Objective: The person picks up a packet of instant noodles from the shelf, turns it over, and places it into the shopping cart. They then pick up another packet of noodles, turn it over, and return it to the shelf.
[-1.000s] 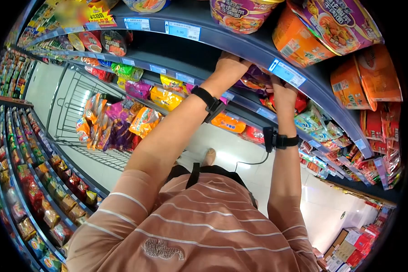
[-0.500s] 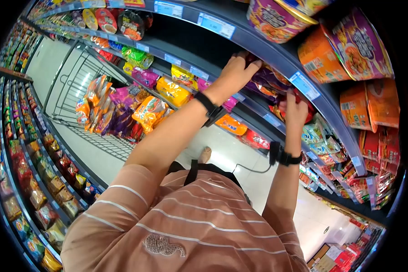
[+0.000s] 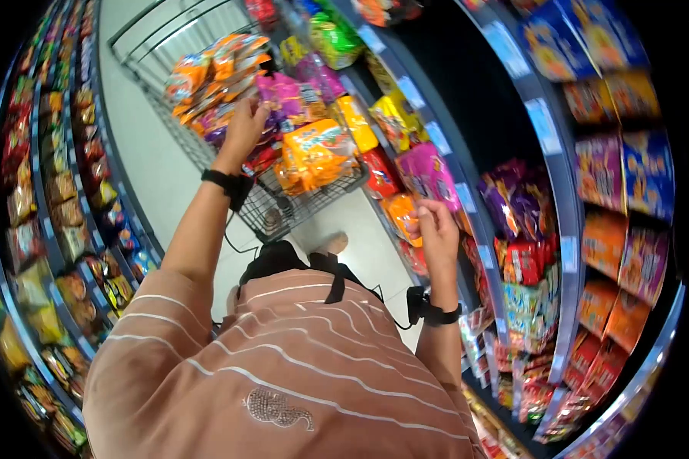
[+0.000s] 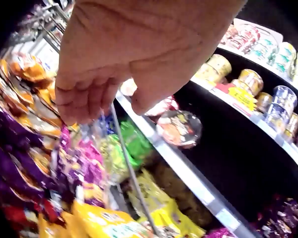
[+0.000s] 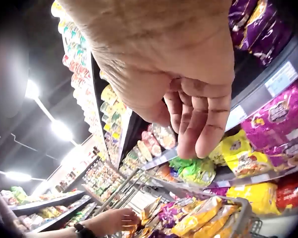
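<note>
Above the wire cart, the left hand hovers loosely curled and holding nothing, close to the orange packets and purple packets heaped inside. Near the shelf's magenta packets, the right hand hangs relaxed, likewise bare.

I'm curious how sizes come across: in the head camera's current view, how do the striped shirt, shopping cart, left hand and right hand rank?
1. Striped shirt
2. Shopping cart
3. Left hand and right hand: too alike to rank.
</note>
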Demonstrator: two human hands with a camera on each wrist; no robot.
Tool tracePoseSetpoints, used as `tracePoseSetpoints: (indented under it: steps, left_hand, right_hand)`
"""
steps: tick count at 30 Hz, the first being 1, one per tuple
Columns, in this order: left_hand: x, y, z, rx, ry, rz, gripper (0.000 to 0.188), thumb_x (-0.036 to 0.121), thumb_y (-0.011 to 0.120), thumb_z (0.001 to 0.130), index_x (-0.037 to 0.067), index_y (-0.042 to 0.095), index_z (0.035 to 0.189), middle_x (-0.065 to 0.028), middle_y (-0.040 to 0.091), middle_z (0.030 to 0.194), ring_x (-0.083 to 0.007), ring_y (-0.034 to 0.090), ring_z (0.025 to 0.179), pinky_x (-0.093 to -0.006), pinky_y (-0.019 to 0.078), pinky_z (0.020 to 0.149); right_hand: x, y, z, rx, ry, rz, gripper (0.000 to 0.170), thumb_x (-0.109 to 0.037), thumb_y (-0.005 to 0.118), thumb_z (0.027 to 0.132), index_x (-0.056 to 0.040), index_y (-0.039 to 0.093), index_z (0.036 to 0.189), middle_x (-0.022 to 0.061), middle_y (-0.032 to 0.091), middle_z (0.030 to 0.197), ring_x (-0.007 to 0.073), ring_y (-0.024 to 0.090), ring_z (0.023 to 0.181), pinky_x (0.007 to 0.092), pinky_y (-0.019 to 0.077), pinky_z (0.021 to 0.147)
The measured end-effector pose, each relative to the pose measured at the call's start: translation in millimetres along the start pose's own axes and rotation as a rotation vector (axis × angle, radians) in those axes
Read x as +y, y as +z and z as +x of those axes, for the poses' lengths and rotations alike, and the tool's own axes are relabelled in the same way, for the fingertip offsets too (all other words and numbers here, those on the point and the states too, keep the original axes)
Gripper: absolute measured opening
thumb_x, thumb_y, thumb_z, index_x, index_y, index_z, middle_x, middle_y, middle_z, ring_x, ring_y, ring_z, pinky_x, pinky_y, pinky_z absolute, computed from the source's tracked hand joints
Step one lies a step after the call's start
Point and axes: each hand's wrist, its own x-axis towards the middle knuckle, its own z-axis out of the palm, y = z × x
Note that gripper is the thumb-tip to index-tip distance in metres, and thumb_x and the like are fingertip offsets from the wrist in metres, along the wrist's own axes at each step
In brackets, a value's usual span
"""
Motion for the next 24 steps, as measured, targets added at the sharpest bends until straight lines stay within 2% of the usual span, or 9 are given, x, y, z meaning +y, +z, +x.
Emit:
tracePoseSetpoints:
  steps: [2, 7, 11, 12, 13, 14, 16, 20, 24]
  left_hand:
    - [-31, -41, 18, -0.029, -0.144, 0.194, 0.046, 0.028, 0.063, 0.091, -0.008, 0.058, 0.118, -0.0304, 0.063, 0.116, -0.0398, 0.063, 0.107, -0.0441, 0.049, 0.09]
    - [-143, -67, 49, -0.057, -0.059, 0.43, 0.057, 0.035, 0.063, 0.09, -0.01, 0.053, 0.125, -0.0367, 0.058, 0.122, -0.0493, 0.056, 0.116, -0.0501, 0.0455, 0.101]
    - [-153, -60, 50, -0.026, -0.035, 0.605, 0.049, 0.031, 0.06, 0.091, -0.012, 0.06, 0.116, -0.0361, 0.061, 0.116, -0.0489, 0.06, 0.11, -0.05, 0.0489, 0.096]
    - [-155, -63, 55, -0.221, -0.242, 0.478, 0.045, 0.028, 0.062, 0.087, -0.006, 0.06, 0.117, -0.0305, 0.065, 0.112, -0.0452, 0.061, 0.109, -0.0521, 0.0457, 0.098]
    - [-258, -39, 67, -0.107, 0.064, 0.706, 0.036, 0.021, 0.056, 0.088, -0.007, 0.063, 0.109, -0.0294, 0.066, 0.103, -0.0456, 0.064, 0.1, -0.0516, 0.0502, 0.09]
    - [-213, -50, 63, -0.338, 0.051, 0.825, 0.028, 0.015, 0.051, 0.087, -0.006, 0.066, 0.099, -0.0282, 0.068, 0.095, -0.0462, 0.065, 0.092, -0.0503, 0.0535, 0.081]
    - [-176, -62, 56, -0.206, -0.168, 0.574, 0.028, 0.02, 0.063, 0.083, -0.007, 0.068, 0.092, -0.0305, 0.068, 0.099, -0.0435, 0.066, 0.096, -0.0486, 0.0542, 0.082]
    - [-165, -75, 57, -0.325, -0.254, 0.606, 0.051, 0.033, 0.069, 0.085, -0.011, 0.062, 0.111, -0.0312, 0.066, 0.109, -0.0419, 0.066, 0.102, -0.0446, 0.0531, 0.088]
    - [-164, -86, 65, -0.504, -0.386, 0.38, 0.056, 0.035, 0.069, 0.086, -0.011, 0.057, 0.116, -0.0265, 0.067, 0.11, -0.0399, 0.069, 0.095, -0.0484, 0.0586, 0.074]
  right_hand:
    - [-15, 30, 9, -0.08, 0.014, -0.033, 0.02, -0.013, 0.054, 0.1, -0.0025, 0.06, 0.116, 0.0063, 0.067, 0.094, 0.0096, 0.063, 0.068, 0.0224, 0.0507, 0.06]
    - [-38, 106, 28, -0.243, 0.007, -0.024, 0.02, -0.013, 0.056, 0.099, -0.0018, 0.06, 0.115, 0.0083, 0.069, 0.093, 0.0103, 0.064, 0.069, 0.0235, 0.0517, 0.061]
    - [-57, 155, 30, -0.356, 0.014, -0.076, 0.018, -0.014, 0.056, 0.1, -0.003, 0.061, 0.114, 0.0068, 0.069, 0.094, 0.0092, 0.063, 0.071, 0.0231, 0.05, 0.062]
    - [-54, 166, 29, -0.356, 0.019, -0.08, 0.019, -0.013, 0.056, 0.1, -0.0028, 0.061, 0.115, 0.0066, 0.069, 0.093, 0.0093, 0.063, 0.07, 0.0233, 0.0505, 0.062]
    - [-50, 171, 32, -0.365, 0.022, -0.078, 0.02, -0.012, 0.055, 0.099, -0.0026, 0.06, 0.117, 0.0065, 0.069, 0.093, 0.0093, 0.063, 0.07, 0.0235, 0.051, 0.061]
    - [-45, 176, 34, -0.377, 0.03, -0.072, 0.021, -0.011, 0.055, 0.099, -0.0024, 0.059, 0.118, 0.0063, 0.069, 0.093, 0.0093, 0.064, 0.069, 0.0237, 0.0516, 0.061]
    - [-39, 183, 34, -0.38, 0.033, -0.061, 0.021, -0.01, 0.054, 0.099, -0.0023, 0.059, 0.118, 0.0063, 0.069, 0.092, 0.009, 0.063, 0.07, 0.0231, 0.0513, 0.062]
    - [-45, 190, 29, -0.363, 0.11, -0.038, 0.023, -0.013, 0.054, 0.1, 0.0004, 0.058, 0.119, 0.009, 0.068, 0.097, 0.0105, 0.064, 0.072, 0.023, 0.0516, 0.063]
    - [-43, 193, 28, -0.335, 0.124, -0.031, 0.024, -0.014, 0.055, 0.1, 0.0005, 0.058, 0.118, 0.009, 0.067, 0.095, 0.0113, 0.064, 0.072, 0.0237, 0.0521, 0.062]
